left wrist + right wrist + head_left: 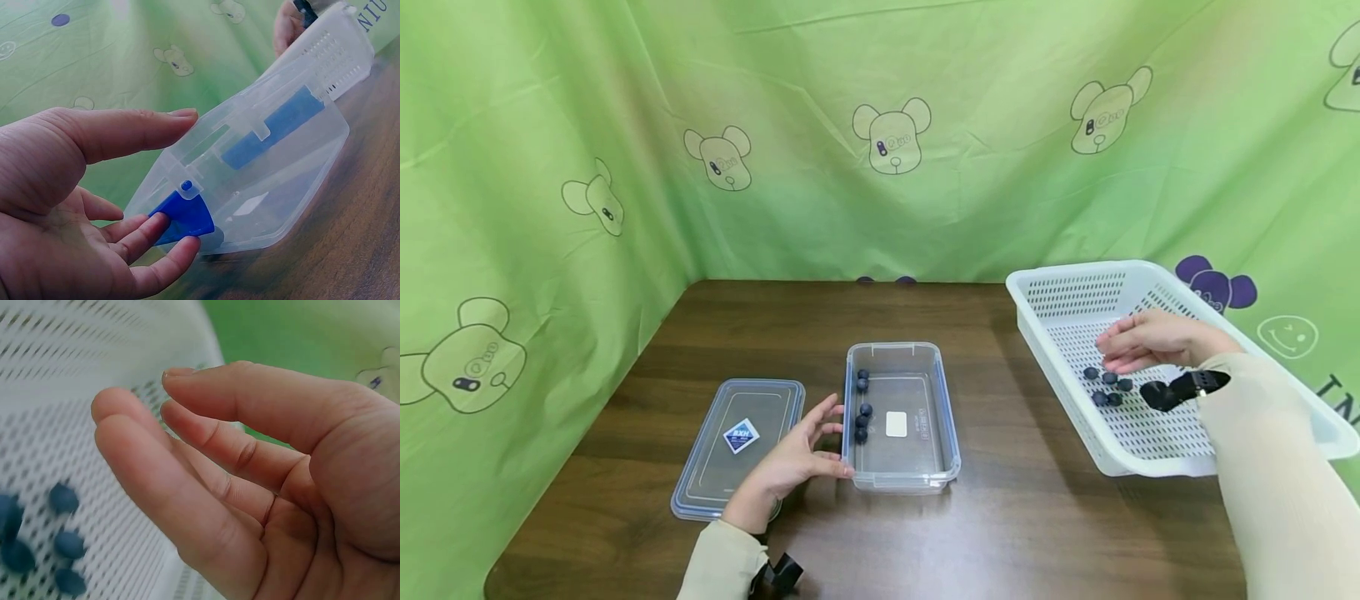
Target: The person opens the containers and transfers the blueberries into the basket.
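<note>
A clear plastic container [917,383] stands mid-table with several blueberries [862,421] in a row along its left wall. My left hand [801,458] touches that wall, thumb near the front corner and fingers spread along the side; in the left wrist view the fingertips rest at the blue clip [187,219]. Over the white perforated basket [1075,417], my right hand [1150,340] hovers with loosely bent fingers. Nothing shows between those fingers in the right wrist view. Several blueberries [69,545] lie on the basket floor below it.
A clear lid [707,467] with a blue rim and a diamond-shaped label lies flat to the left of the container, partly behind my left wrist. A green printed cloth [805,217] hangs behind the brown wooden table [1000,533].
</note>
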`<state>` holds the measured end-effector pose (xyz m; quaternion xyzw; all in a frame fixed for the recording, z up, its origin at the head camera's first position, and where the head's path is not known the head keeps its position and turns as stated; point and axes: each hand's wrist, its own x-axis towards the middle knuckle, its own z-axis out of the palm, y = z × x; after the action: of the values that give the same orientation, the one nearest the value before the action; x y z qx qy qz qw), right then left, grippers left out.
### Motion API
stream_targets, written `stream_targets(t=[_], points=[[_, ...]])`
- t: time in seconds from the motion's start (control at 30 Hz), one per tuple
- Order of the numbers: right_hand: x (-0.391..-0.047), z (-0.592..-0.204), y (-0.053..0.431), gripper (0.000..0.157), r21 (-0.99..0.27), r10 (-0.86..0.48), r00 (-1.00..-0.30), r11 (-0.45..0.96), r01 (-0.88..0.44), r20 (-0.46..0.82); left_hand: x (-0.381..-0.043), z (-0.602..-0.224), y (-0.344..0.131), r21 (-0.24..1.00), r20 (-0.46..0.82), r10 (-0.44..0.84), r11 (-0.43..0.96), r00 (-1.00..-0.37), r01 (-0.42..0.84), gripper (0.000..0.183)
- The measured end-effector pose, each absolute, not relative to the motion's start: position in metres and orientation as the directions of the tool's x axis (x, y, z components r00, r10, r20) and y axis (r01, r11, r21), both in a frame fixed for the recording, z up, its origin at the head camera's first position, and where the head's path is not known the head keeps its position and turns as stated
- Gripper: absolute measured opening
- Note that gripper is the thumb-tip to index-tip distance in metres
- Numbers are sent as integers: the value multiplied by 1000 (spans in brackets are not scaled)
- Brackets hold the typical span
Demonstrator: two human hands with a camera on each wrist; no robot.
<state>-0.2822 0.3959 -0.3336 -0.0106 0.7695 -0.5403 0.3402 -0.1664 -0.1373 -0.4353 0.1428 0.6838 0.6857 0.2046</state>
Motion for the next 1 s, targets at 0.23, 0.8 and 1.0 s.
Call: stream_targets(t=[0.23, 0.8, 1.0], points=[[-287, -312, 369, 21, -888, -428, -803, 384, 254, -415, -166, -434, -137, 996, -86, 475, 21, -876, -87, 107], [-298, -298, 261, 16, -916, -479, -812, 369, 159, -334, -167, -436, -136, 997, -67, 481, 8, -874, -72, 108], [-304, -315, 215, 21, -918, -533, -778, 373, 136, -332, -167, -437, -137, 998, -55, 485, -7, -873, -67, 109]])
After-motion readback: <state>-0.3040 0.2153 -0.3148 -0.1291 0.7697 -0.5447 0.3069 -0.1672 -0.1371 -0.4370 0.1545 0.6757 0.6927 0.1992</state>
